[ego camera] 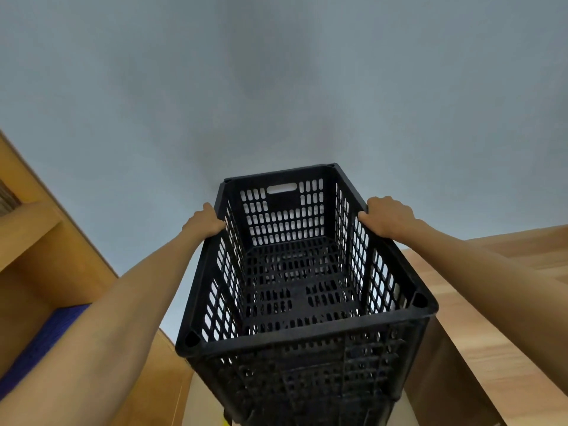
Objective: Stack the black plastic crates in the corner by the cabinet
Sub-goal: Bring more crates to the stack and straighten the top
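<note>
A black perforated plastic crate (pixel 295 342) fills the lower middle of the head view, open side up and empty. It sits on top of more black crates (pixel 310 398) whose latticed sides show beneath it. My left hand (pixel 204 224) grips the crate's left long rim, fingers curled over the edge. On the opposite long rim my right hand (pixel 385 218) holds on the same way. The far end of the crate has a slot handle and stands close to the pale grey wall (pixel 276 87).
A wooden cabinet (pixel 46 235) with a shelf stands at the left, something blue (pixel 46 339) lying on a lower level. More wood panelling (pixel 498 318) rises at the right. The stack stands between the two, against the wall.
</note>
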The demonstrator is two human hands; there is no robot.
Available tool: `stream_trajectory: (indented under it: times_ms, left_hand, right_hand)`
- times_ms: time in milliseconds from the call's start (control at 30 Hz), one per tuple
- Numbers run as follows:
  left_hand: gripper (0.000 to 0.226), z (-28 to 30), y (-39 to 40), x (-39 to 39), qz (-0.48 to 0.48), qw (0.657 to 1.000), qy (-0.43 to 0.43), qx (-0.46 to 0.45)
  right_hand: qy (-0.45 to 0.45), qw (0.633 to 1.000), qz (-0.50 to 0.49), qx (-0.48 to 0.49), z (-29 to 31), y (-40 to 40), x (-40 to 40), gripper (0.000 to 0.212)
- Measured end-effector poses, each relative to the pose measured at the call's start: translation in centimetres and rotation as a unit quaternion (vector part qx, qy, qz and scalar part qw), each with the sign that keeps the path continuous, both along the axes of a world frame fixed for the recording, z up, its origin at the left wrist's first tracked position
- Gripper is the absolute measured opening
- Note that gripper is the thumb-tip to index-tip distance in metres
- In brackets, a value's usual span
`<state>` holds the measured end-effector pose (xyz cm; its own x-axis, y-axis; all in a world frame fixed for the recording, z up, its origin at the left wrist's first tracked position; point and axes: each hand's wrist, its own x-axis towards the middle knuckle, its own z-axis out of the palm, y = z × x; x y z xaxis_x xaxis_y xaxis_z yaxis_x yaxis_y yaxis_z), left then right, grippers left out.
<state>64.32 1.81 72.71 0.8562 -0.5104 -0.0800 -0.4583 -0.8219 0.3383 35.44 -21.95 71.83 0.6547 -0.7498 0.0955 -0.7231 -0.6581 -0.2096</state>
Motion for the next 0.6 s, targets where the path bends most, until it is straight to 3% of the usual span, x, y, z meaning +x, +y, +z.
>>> stream_trajectory:
  times_ms: [167, 267, 600]
  left_hand:
    - [0.045, -1.4, 1.4, -2.1, 0.007, 0.995, -0.092, 0.025]
    - [0.053, -1.9, 1.8, -3.1, -0.015, 0.989, -0.131, 0.071]
    - [0.085, -2.4, 3.4, -5.5, -0.035, 0.990, -0.106, 0.085]
  right_hand:
    - [-0.012, 0.999, -0.008, 0.029, -0.8, 0.2, 0.5, 0.031]
    - [-0.029, 0.998, -0.016, 0.048, -1.2, 0.0, 0.6, 0.033]
    - [-0.005, 0.999, -0.013, 0.038, -0.9, 0.7, -0.5, 0.042]
